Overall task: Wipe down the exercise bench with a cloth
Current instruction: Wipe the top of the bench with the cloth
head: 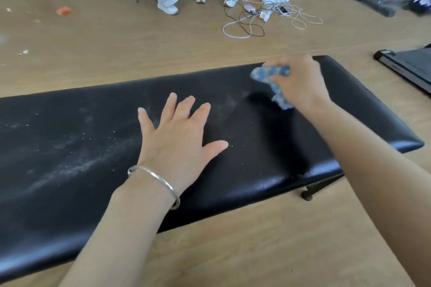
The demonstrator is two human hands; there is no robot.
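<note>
Gripping a crumpled blue patterned cloth (270, 73) in the right hand (300, 81), held against the long black vinyl bench (279, 147) beneath to scrub. Bracing with the left hand (179, 133), flat, fingers spread, likely for steadiness; white dust (77, 165) left of it unwiped.

Your left hand (179, 137) lies flat, palm down, on the middle of the bench (70, 135), fingers straight and spread, thumb sticking out to the right. That forearm comes in over the bench's near edge. Your right hand (300, 81) is near the far edge toward the bench's right end, a bit blurred, fingers curled round a bunched-up cloth (268, 73), forearm slanting across the bench.
</note>
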